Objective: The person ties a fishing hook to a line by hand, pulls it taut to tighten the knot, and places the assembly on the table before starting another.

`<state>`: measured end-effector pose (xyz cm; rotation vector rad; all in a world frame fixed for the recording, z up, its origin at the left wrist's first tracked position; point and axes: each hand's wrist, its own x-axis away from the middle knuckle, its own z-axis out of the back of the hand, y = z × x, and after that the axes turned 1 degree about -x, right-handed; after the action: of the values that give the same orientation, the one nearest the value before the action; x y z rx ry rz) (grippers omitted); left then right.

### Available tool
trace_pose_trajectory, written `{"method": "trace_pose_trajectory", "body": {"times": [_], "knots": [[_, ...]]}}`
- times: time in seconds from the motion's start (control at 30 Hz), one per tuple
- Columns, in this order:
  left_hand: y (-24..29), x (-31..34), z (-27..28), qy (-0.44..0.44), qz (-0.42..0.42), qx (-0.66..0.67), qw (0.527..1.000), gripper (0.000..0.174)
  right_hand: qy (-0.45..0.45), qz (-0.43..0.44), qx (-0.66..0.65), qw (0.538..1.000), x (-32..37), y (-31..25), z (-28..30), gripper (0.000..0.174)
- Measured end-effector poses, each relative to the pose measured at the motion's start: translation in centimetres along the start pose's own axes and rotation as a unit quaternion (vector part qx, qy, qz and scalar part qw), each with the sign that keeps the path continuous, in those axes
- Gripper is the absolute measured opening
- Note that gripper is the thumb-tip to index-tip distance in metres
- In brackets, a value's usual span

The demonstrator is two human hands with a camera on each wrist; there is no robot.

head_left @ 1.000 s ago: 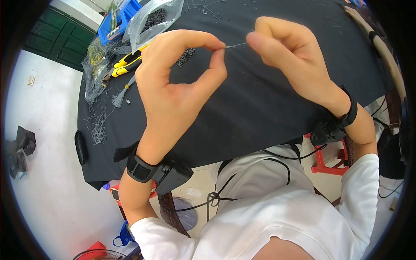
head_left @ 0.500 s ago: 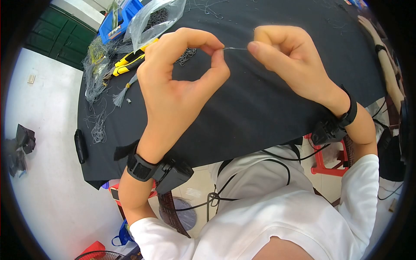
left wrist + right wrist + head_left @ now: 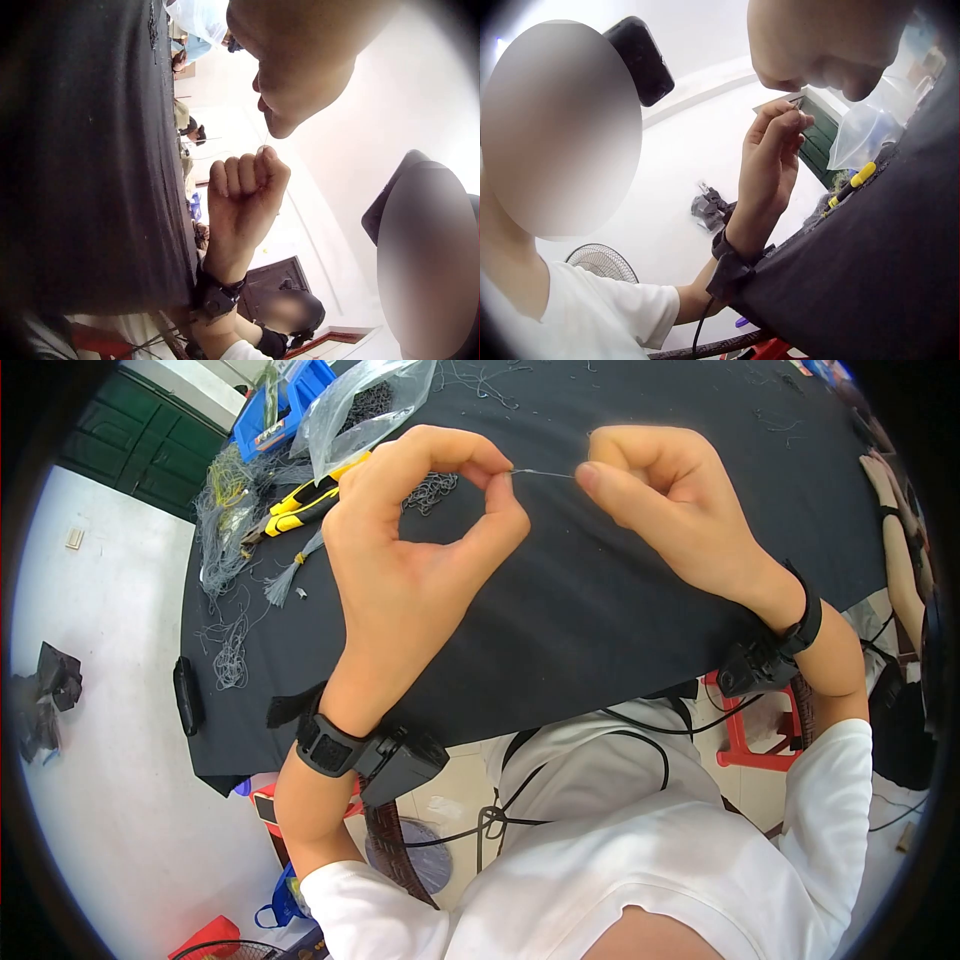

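A thin grey strand [image 3: 545,473] stretches nearly level between the two hands above the black cloth. Thumb and forefinger of my left hand [image 3: 405,560] pinch its left end, forming a ring shape. My right hand [image 3: 685,510] grips the other end between thumb and curled forefinger, the remaining fingers folded in. In the left wrist view the right hand [image 3: 244,199] appears as a fist, with the fine line at its thumb tip. The right wrist view has the left hand [image 3: 769,165] with fingertips pressed together.
Yellow-black pliers [image 3: 300,510], a tied grey bundle [image 3: 284,580] and tangled strands [image 3: 230,655] lie at the left of the black-covered table [image 3: 560,620]. Behind them are a clear plastic bag [image 3: 335,435] and a blue bin [image 3: 300,400]. Another person's arm [image 3: 900,560] shows at far right.
The strand's right end has dropped slightly with my right hand, so the strand tilts the other way. At far right, the other person's arm has moved down and outward.
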<state>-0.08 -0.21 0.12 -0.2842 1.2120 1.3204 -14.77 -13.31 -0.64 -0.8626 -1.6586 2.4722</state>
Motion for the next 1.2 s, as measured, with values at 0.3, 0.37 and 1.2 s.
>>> {"method": "trace_pose_trajectory", "body": {"times": [0.3, 0.37, 1.2], "knots": [[-1.0, 0.3, 0.3, -0.007, 0.139, 0.032, 0.990, 0.008, -0.060, -0.018, 0.132, 0.989, -2.0, -1.7, 3.3, 0.014], [-2.0, 0.5, 0.1, 0.002, 0.186, 0.071, 0.980, 0.007, -0.095, -0.040, 0.180, 0.978, -2.4, -2.6, 4.6, 0.013], [-1.1, 1.0, -0.9, -0.131, 0.309, 0.298, 0.894, 0.014, 0.039, -0.200, 0.490, 0.848, -5.8, -9.5, 26.7, 0.022]]}}
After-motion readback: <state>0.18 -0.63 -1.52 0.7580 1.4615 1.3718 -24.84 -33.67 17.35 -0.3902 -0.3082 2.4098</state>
